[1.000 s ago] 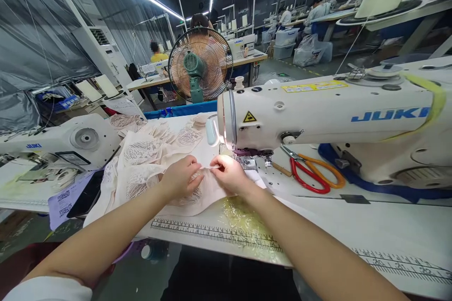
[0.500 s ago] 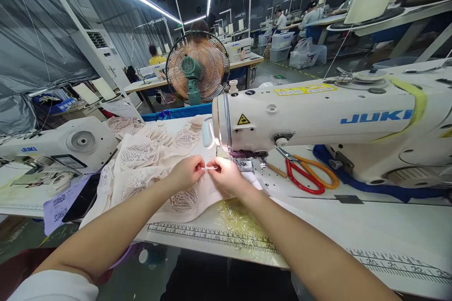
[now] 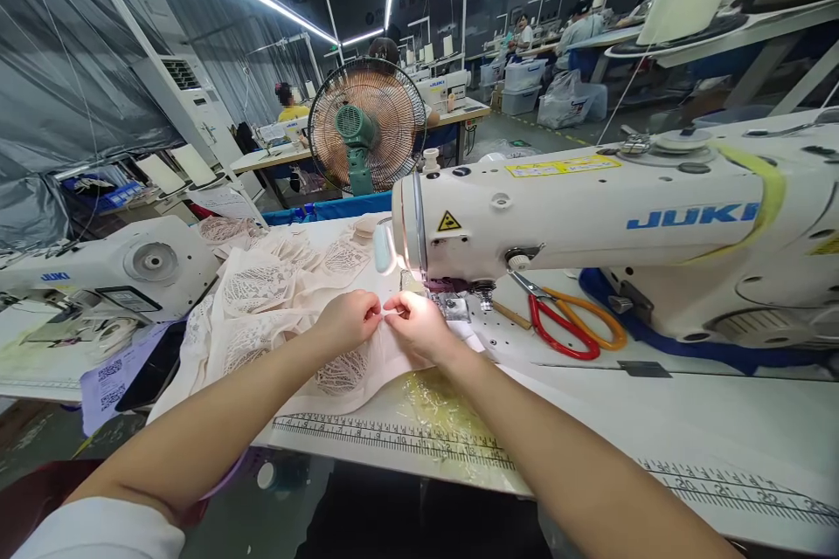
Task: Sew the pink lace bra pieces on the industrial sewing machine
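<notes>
My left hand [image 3: 349, 320] and my right hand [image 3: 419, 325] meet fingertip to fingertip, both pinching a small white strip [image 3: 391, 312] just above a beige lace garment piece [image 3: 341, 367]. They sit right in front of the needle area [image 3: 452, 301] of a white JUKI sewing machine [image 3: 590, 218], lit by its lamp. More beige lace pieces [image 3: 262, 288] are piled to the left of my hands on the white table [image 3: 655, 419].
Red and orange scissors [image 3: 564, 323] lie under the machine arm to the right. A second sewing machine [image 3: 111, 266] stands at the left with a phone [image 3: 154, 371] and a paper label. A fan [image 3: 367, 127] stands behind. Other workers sit at far tables.
My hands lifted slightly off the lace piece and came closer together, pinching the small white strip between them. The view shifted a little.
</notes>
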The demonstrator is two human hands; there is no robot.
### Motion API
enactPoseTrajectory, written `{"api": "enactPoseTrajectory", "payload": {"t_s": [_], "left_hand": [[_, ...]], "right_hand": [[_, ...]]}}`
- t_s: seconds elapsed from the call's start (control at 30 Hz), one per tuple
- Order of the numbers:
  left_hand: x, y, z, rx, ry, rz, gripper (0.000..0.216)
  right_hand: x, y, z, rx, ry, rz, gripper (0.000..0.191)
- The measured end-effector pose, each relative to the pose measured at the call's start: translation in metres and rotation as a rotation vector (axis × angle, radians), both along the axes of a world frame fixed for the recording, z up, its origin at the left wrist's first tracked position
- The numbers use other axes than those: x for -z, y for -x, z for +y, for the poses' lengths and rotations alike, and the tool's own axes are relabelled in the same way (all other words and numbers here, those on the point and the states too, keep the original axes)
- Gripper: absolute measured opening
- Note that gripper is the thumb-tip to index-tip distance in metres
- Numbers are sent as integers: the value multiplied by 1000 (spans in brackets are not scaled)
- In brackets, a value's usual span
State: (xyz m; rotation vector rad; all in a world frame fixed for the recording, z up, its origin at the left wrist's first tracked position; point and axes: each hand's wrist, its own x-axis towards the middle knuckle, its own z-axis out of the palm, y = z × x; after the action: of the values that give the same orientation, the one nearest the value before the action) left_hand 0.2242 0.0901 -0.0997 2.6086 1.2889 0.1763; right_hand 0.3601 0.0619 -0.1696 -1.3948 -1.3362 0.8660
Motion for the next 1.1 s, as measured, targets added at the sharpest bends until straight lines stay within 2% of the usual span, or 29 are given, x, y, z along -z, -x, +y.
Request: {"api": "enactPoseTrajectory", "payload": {"t_s": [0.17,0.3,0.4,0.57,0.73,0.9,1.0,1.1], "left_hand": [[3,-3,-1,-7,-22,-22,16],[2,-3,0,-45,28,-147,13],[2,0,3,-96,153,-304,8],[4,4,9,-260,526,-576,10],[0,5,7,-314,808,-799,9],[-4,7,5,-321,924,-927,15],[-7,7,4,-300,938,-982,24],[-12,9,7,-260,944,-1052,22]], "right_hand": [[0,1,0,-6,-11,-4,15],[0,0,1,3,-12,-27,16],[-2,-1,0,-5,-9,-59,14],[-7,-1,-2,-32,-27,-124,6],[-6,-2,-2,-46,-75,-205,3],[-3,-2,-2,-65,-107,-282,7],[-4,-2,-2,-69,-116,-329,8],[-6,-3,-2,-86,-117,-374,6]]}}
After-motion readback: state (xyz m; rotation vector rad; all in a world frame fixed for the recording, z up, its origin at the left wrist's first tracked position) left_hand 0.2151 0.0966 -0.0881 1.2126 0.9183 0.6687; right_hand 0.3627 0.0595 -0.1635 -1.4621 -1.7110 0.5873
